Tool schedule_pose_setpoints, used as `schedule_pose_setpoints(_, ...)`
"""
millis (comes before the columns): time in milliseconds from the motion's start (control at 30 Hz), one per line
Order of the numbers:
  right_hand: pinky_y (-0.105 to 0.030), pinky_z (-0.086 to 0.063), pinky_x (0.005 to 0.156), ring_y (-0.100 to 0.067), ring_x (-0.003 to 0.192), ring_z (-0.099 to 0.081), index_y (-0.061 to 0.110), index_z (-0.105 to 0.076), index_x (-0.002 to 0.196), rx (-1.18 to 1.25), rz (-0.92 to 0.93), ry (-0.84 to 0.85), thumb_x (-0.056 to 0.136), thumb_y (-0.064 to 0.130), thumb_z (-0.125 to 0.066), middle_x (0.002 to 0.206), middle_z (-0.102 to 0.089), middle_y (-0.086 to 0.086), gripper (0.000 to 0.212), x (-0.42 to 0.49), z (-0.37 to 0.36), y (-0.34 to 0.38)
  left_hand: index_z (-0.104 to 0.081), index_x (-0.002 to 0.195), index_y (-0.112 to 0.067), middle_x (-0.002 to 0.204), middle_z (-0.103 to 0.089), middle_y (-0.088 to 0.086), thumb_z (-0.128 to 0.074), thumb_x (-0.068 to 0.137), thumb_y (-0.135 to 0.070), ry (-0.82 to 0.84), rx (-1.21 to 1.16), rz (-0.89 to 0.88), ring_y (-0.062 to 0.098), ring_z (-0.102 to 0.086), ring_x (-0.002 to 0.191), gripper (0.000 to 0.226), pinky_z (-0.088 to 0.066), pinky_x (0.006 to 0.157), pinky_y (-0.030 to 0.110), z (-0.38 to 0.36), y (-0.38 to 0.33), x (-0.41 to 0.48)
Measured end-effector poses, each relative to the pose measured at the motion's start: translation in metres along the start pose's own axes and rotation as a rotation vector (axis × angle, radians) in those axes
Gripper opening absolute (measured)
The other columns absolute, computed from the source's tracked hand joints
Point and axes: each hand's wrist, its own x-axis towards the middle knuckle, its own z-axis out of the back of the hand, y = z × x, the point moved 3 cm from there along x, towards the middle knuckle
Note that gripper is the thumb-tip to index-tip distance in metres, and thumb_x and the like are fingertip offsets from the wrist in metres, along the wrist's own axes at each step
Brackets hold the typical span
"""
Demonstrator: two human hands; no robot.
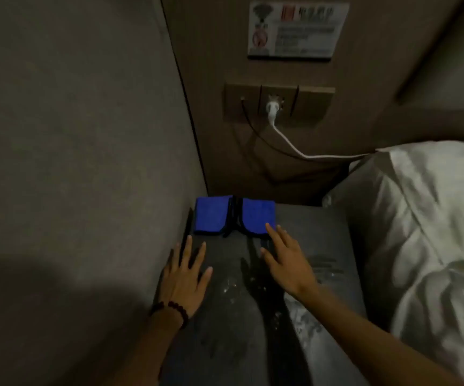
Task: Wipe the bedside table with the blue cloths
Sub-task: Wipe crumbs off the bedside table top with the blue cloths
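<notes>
Two folded blue cloths with black edging lie side by side at the back of the dark grey bedside table (320,235). The left cloth (212,214) sits against the wall, the right cloth (257,215) beside it. My left hand (186,277) hovers flat and open over the table's left edge, just short of the left cloth, with a bead bracelet on its wrist. My right hand (286,260) is open with fingers spread, and its fingertips reach the near edge of the right cloth. The table top shows pale smears and specks in the middle.
A grey wall (86,135) borders the table on the left. Behind it is a brown panel with a socket plate (278,104), a white plug and cable (289,140) and a notice card (297,29). A bed with white bedding (420,232) lies at the right.
</notes>
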Motion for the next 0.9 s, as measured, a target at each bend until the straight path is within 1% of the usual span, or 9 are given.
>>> schedule_pose_setpoints(67,-0.047,-0.016,0.123,-0.024,0.154,-0.004,0.037,-0.006,0.159,-0.083,-0.014,0.049,0.105,0.049,-0.039,0.169,-0.003,-0.002,0.065,0.018,-0.016,-0.014,0.024,0.142,-0.042,0.153,0.032,-0.005,0.008,0.087,-0.065,-0.049,-0.027,0.047,0.028,0.011,0.146,0.062,-0.015,0.115,0.05,-0.015,0.002,0.017)
schedule_pose_setpoints(133,-0.048,-0.014,0.124,-0.024,0.155,0.001,0.037,-0.002,0.159,-0.141,-0.043,0.081,0.105,0.052,-0.036,0.17,0.003,-0.003,0.066,0.038,-0.028,-0.029,0.023,0.142,-0.043,0.153,0.034,-0.008,0.006,0.087,-0.063,-0.087,-0.063,0.06,0.029,0.012,0.146,0.061,-0.017,0.113,0.051,-0.025,0.003,0.038)
schedule_pose_setpoints(200,-0.046,-0.009,0.125,-0.023,0.154,0.008,0.035,0.001,0.16,-0.213,-0.026,0.061,0.104,0.054,-0.033,0.169,0.008,-0.004,0.068,0.059,-0.038,-0.039,0.021,0.142,-0.045,0.152,0.034,-0.013,0.002,0.088,-0.06,-0.108,-0.095,0.025,0.029,0.013,0.145,0.059,-0.018,0.113,0.053,-0.033,0.002,0.057)
schedule_pose_setpoints(267,-0.042,-0.001,0.125,-0.022,0.153,0.014,0.029,0.002,0.161,-0.3,0.035,-0.011,0.105,0.054,-0.028,0.168,0.012,-0.005,0.068,0.083,-0.042,-0.041,0.018,0.143,-0.046,0.152,0.032,-0.016,-0.002,0.088,-0.059,-0.122,-0.129,-0.042,0.027,0.015,0.145,0.06,-0.021,0.113,0.052,-0.037,0.006,0.074)
schedule_pose_setpoints(367,-0.04,0.007,0.124,-0.022,0.151,0.02,0.023,0.005,0.16,-0.365,0.095,-0.032,0.106,0.053,-0.024,0.166,0.016,-0.008,0.069,0.116,-0.049,-0.031,0.004,0.148,-0.041,0.158,0.017,-0.013,-0.012,0.091,-0.057,-0.171,-0.135,-0.088,0.025,0.01,0.146,0.062,-0.032,0.108,0.045,-0.035,0.009,0.083)
schedule_pose_setpoints(467,-0.04,0.013,0.122,-0.023,0.15,0.025,0.023,0.011,0.158,-0.431,0.086,0.018,0.105,0.056,-0.019,0.165,0.022,-0.008,0.069,0.137,-0.062,-0.023,-0.009,0.151,-0.031,0.161,0.001,-0.006,-0.026,0.091,-0.055,-0.205,-0.137,-0.13,0.028,0.0,0.147,0.068,-0.032,0.106,0.041,-0.036,0.009,0.081)
schedule_pose_setpoints(600,-0.042,0.013,0.123,-0.025,0.15,0.025,0.027,0.017,0.154,-0.504,0.075,-0.007,0.104,0.058,-0.011,0.164,0.023,-0.008,0.065,0.142,-0.07,-0.019,-0.006,0.152,-0.03,0.161,0.004,-0.006,-0.03,0.087,-0.057,-0.18,-0.133,-0.118,0.026,0.003,0.147,0.074,-0.038,0.107,0.046,-0.035,0.01,0.083)
schedule_pose_setpoints(733,-0.043,0.012,0.123,-0.024,0.15,0.025,0.029,0.02,0.152,-0.556,0.106,-0.041,0.09,0.063,0.012,0.164,0.023,-0.007,0.071,0.144,-0.072,-0.019,-0.007,0.152,-0.029,0.161,0.005,-0.004,-0.031,0.083,-0.059,-0.162,-0.116,-0.096,0.027,0.003,0.147,0.078,-0.037,0.105,0.044,-0.035,0.009,0.084)
schedule_pose_setpoints(900,-0.043,0.016,0.121,-0.022,0.149,0.029,0.027,0.018,0.155,-0.554,0.124,-0.038,0.089,0.062,0.015,0.164,0.024,-0.006,0.075,0.151,-0.074,-0.021,-0.012,0.151,-0.028,0.161,0.001,-0.004,-0.031,0.082,-0.06,-0.166,-0.094,-0.092,0.028,-0.001,0.147,0.079,-0.032,0.105,0.04,-0.038,0.011,0.088)
